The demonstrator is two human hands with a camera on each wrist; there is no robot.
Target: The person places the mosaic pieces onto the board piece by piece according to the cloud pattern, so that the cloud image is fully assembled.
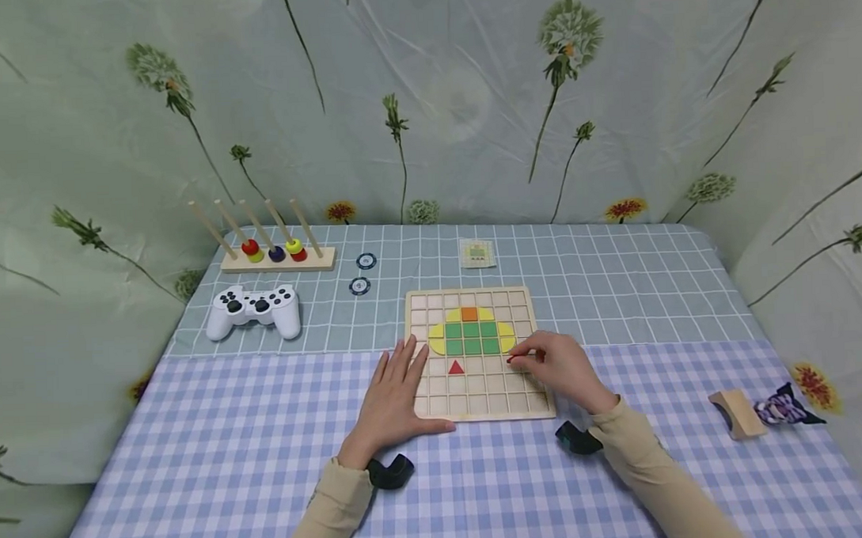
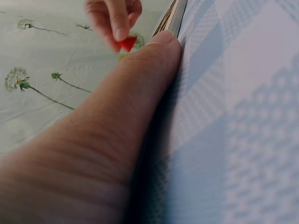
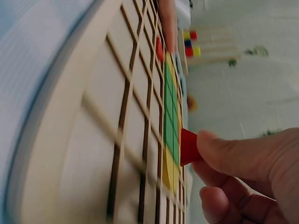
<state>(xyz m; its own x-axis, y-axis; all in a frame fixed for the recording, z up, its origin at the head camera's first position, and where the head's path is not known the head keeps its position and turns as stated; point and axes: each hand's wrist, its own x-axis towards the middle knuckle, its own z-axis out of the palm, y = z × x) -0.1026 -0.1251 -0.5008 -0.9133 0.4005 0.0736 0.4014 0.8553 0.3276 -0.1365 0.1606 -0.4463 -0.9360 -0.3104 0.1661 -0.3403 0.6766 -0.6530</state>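
A wooden grid board (image 1: pixel 503 406) lies on the table, with green squares (image 1: pixel 472 338), an orange square (image 1: pixel 469 313) and yellow rounded pieces (image 1: pixel 437 342) set in its upper half. Below them a red triangle (image 1: pixel 456 368) sits in one cell. My left hand (image 1: pixel 394 405) rests with spread, straight fingers across the board's left edge, its thumb along the front edge. Between thumb and fingers, my right hand (image 1: pixel 561 365) pinches a second red triangle (image 3: pixel 189 147) over the board's right side, just below the yellow piece. In the left wrist view that triangle (image 2: pixel 128 44) shows partly.
Behind the board lies a small pattern card (image 1: pixel 477 253). To the left are a white game controller (image 1: pixel 253 311), two round chips (image 1: pixel 359 286) and a peg stand (image 1: pixel 281 262) with coloured beads. A wooden arch block (image 1: pixel 739 414) and a purple wrapped item (image 1: pixel 783 407) lie far right.
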